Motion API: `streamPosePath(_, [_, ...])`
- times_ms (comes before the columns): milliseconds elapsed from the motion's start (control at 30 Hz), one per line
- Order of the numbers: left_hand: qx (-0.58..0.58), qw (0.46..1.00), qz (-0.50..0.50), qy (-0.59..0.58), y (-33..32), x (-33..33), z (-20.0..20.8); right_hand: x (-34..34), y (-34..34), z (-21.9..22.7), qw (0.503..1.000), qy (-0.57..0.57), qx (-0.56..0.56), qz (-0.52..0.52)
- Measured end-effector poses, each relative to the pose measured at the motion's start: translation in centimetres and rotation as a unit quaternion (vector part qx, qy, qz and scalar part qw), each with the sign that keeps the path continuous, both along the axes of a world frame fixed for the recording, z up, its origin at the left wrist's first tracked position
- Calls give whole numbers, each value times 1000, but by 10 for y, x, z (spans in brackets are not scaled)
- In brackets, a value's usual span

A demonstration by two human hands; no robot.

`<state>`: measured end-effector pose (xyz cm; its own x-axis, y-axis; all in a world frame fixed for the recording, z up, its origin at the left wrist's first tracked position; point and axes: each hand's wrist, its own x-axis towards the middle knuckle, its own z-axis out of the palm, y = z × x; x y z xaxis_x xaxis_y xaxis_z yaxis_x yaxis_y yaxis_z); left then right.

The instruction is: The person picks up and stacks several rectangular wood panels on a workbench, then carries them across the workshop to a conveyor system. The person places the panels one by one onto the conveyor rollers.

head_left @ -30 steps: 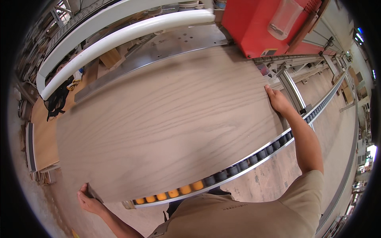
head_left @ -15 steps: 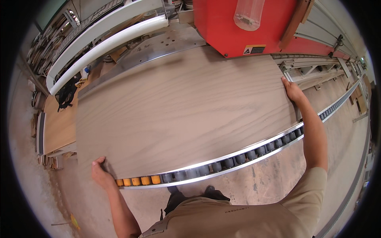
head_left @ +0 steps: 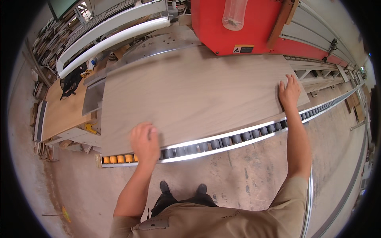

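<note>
A wide wood-grain panel [head_left: 190, 91] lies flat in front of me, its near edge along a roller rail [head_left: 222, 142] with black rollers and several orange ones at the left end. My right hand [head_left: 289, 94] rests on the panel near its right end, fingers stretched out and apart. My left hand [head_left: 145, 142] is over the panel's near edge, left of the middle. Motion smears its fingers, and I cannot tell whether it touches the panel.
Behind the panel stands a red machine housing [head_left: 238, 39] with a clear plastic sleeve [head_left: 234, 16]. A white curved bar [head_left: 115, 43] is at the far left, above a metal table plate [head_left: 158, 45]. A wooden side table [head_left: 63, 115] carries a black mesh item [head_left: 71, 83].
The panel has shifted right against the machine, baring metal at its left. My left hand has left the near-left corner and moved right; my right hand has gone from the right edge onto the top.
</note>
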<state>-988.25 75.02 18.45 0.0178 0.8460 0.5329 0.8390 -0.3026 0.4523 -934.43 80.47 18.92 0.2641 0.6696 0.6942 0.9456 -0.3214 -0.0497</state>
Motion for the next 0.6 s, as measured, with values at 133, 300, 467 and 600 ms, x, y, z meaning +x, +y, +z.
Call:
streamPosePath(133, [-23, 996, -81, 34, -4, 36, 2, -38, -93, 8, 998, 8, 31, 58])
streamPosePath(300, [31, 982, -155, 100, -1, 87, 0, -68, -263, 5, 1000, 28, 4, 10])
streamPosePath(467, [41, 971, -227, 64, 1, 138, -7, -142, -471, -36, 975, 103, -70, -186])
streamPosePath(600, [154, 864, -479, -17, 6, 148, -10, -272, -615, -98, 928, 190, -79, -310])
